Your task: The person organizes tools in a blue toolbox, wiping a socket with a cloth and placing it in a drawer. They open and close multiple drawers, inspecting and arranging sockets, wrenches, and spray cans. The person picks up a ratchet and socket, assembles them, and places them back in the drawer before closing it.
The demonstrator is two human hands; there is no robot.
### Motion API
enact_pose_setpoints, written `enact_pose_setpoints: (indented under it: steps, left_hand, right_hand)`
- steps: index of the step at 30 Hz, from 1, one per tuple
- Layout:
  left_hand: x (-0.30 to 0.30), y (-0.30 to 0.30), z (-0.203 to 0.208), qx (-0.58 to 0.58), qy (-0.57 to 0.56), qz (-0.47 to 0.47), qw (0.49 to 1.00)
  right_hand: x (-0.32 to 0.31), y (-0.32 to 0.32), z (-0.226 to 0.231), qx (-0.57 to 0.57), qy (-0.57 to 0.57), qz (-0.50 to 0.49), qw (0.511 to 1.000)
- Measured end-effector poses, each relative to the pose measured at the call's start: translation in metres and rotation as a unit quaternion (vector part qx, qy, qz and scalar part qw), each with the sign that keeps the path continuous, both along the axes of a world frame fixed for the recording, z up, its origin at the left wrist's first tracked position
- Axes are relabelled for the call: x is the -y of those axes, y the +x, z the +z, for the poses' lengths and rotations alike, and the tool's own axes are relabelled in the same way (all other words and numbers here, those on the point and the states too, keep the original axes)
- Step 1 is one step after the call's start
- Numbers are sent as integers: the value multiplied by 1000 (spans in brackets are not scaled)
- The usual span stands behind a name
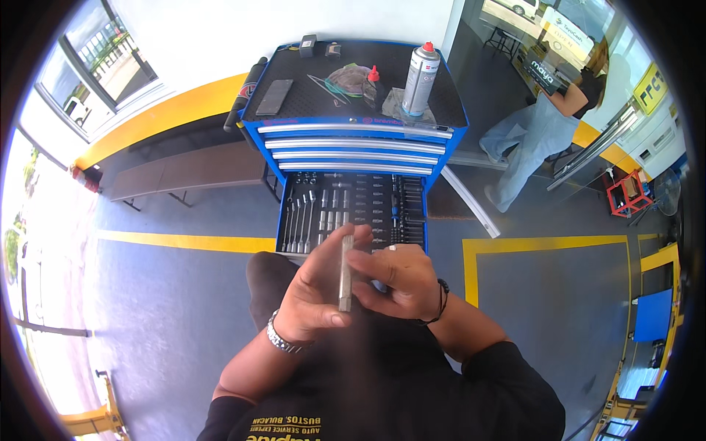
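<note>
Held upright in front of my body is a thin flat grey metal piece (pixel 345 275), turned edge-on, so its broad faces hardly show. My left hand (pixel 310 287) holds it, with the thumb near its lower end and the fingers behind its upper part. From the other side, the curled fingers of my right hand (pixel 401 278) meet the same piece. Just beyond my hands, an open drawer (pixel 291 192) of a blue tool cabinet (pixel 250 131) holds wrenches (pixel 300 220), sockets (pixel 376 209) and other small tools in black slots.
On the cabinet top are a spray can (pixel 421 82) with a red cap, a crumpled rag (pixel 349 79), a small red-tipped bottle (pixel 373 87), a flat grey slab (pixel 275 97) and a small dark box (pixel 308 45). A bench (pixel 191 173) stands left. Behind glass at right is another person (pixel 540 121).
</note>
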State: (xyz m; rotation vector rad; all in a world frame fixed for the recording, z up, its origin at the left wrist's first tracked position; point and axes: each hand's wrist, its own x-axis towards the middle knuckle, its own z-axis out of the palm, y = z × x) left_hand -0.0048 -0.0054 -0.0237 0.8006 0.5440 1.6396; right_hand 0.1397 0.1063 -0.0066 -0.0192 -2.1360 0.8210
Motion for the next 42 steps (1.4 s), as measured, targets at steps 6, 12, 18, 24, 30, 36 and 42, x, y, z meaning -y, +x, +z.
enact_pose_setpoints:
  steps: [6, 12, 18, 24, 30, 36, 42]
  left_hand:
    - [-9, 1, -2, 15, 26, -35, 999]
    - [-13, 4, -6, 56, -1, -34, 998]
    - [-10, -6, -2, -95, -46, -9, 994]
    - [-8, -32, 12, -531, 46, -18, 846]
    - [-4, -45, 24, -632, 37, 64, 771]
    - [8, -52, 14, -580, 45, 51, 812]
    - [-2, -30, -38, -211, 3, 82, 974]
  right_hand:
    - [-1, 5, -8, 7, 32, 0, 999]
    - [5, 10, -10, 29, 5, -6, 1000]
    - [1, 14, -7, 96, -28, -41, 994]
    - [-15, 26, -1, 224, 26, 25, 974]
    - [1, 21, 15, 293, 128, 70, 945]
    - [-8, 5, -2, 216, 201, 17, 955]
    - [-16, 24, -73, 349, -245, -15, 904]
